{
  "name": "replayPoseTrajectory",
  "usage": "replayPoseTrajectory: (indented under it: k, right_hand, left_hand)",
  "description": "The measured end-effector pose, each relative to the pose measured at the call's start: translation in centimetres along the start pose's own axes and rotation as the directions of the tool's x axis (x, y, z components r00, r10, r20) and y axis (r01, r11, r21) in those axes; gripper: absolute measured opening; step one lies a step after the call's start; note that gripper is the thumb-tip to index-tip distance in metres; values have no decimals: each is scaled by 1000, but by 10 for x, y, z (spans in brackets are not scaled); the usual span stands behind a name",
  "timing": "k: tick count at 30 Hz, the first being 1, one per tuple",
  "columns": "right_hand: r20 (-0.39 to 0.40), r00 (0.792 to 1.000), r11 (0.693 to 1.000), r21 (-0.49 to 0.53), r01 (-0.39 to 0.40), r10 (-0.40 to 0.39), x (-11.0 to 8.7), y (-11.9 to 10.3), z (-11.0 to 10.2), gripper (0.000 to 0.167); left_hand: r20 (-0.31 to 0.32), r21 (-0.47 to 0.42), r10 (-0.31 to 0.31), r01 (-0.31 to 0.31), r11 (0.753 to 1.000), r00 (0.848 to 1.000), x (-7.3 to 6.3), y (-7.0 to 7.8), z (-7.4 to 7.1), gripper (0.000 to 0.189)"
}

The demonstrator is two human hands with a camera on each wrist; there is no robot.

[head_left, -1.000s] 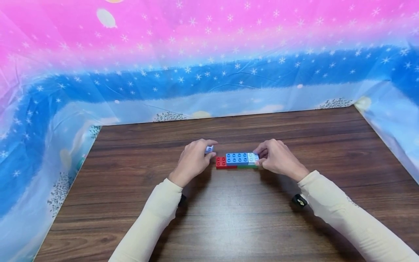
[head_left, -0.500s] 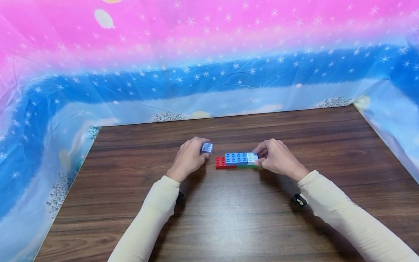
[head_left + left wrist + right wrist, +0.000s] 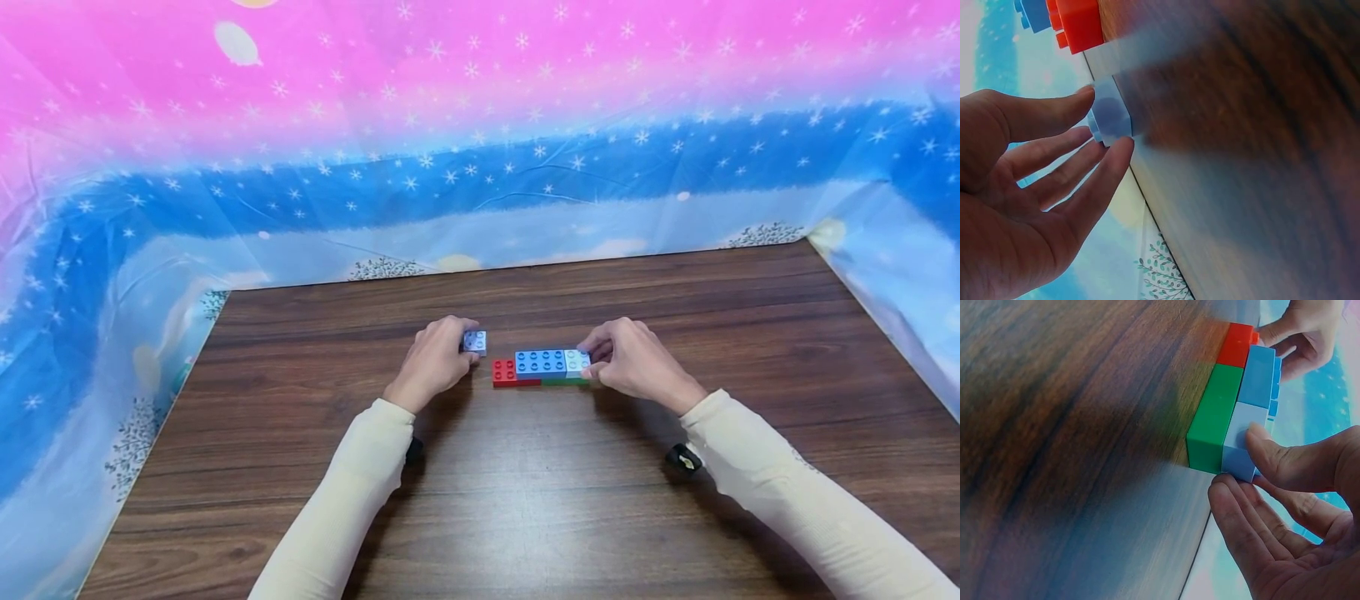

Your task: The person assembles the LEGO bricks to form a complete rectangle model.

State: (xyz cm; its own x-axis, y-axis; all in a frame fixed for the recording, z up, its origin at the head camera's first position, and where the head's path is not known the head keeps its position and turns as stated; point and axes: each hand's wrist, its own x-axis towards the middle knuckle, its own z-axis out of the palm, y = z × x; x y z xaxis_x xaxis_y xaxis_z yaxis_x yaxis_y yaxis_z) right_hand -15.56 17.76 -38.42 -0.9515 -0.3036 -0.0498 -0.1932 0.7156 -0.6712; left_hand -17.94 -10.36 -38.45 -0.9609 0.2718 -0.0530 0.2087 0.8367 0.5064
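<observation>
My left hand [image 3: 435, 357] pinches a small pale blue toy building brick [image 3: 1110, 115] between thumb and fingertips, close over the table, studs up. A gap parts this brick from a low two-layer row of bricks to its right. The row's bottom layer has a red brick [image 3: 505, 372] at the left and a green brick [image 3: 1213, 419] at the right. On top lie a longer blue brick [image 3: 540, 364] and, at the right end, another pale blue brick [image 3: 1241, 437]. My right hand [image 3: 637, 364] grips that end brick, thumb on its near side and fingers at its end and behind.
The bricks stand on a dark wood-grain table [image 3: 525, 500]. A pink and blue snowflake-patterned cloth [image 3: 480, 167] hangs along the table's back edge and down both sides.
My left hand has drawn back slightly left, away from the row, and its brick has turned so that more of its studded top shows. The right hand keeps its grip on the row.
</observation>
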Motion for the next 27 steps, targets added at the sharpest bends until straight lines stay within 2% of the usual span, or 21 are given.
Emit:
replayPoseTrajectory:
  k: [15,27]
  right_hand:
    - [0,1000,1000,10,-9,9,-1,0,0,23]
    - [1,1000,1000,3,-25,25,0,-1,-1,24]
  left_hand:
    - [12,-19,36,-36,999,999,0,1,-1,32]
    - [-41,-9,67,-67,998,997,-11,5,-8,32]
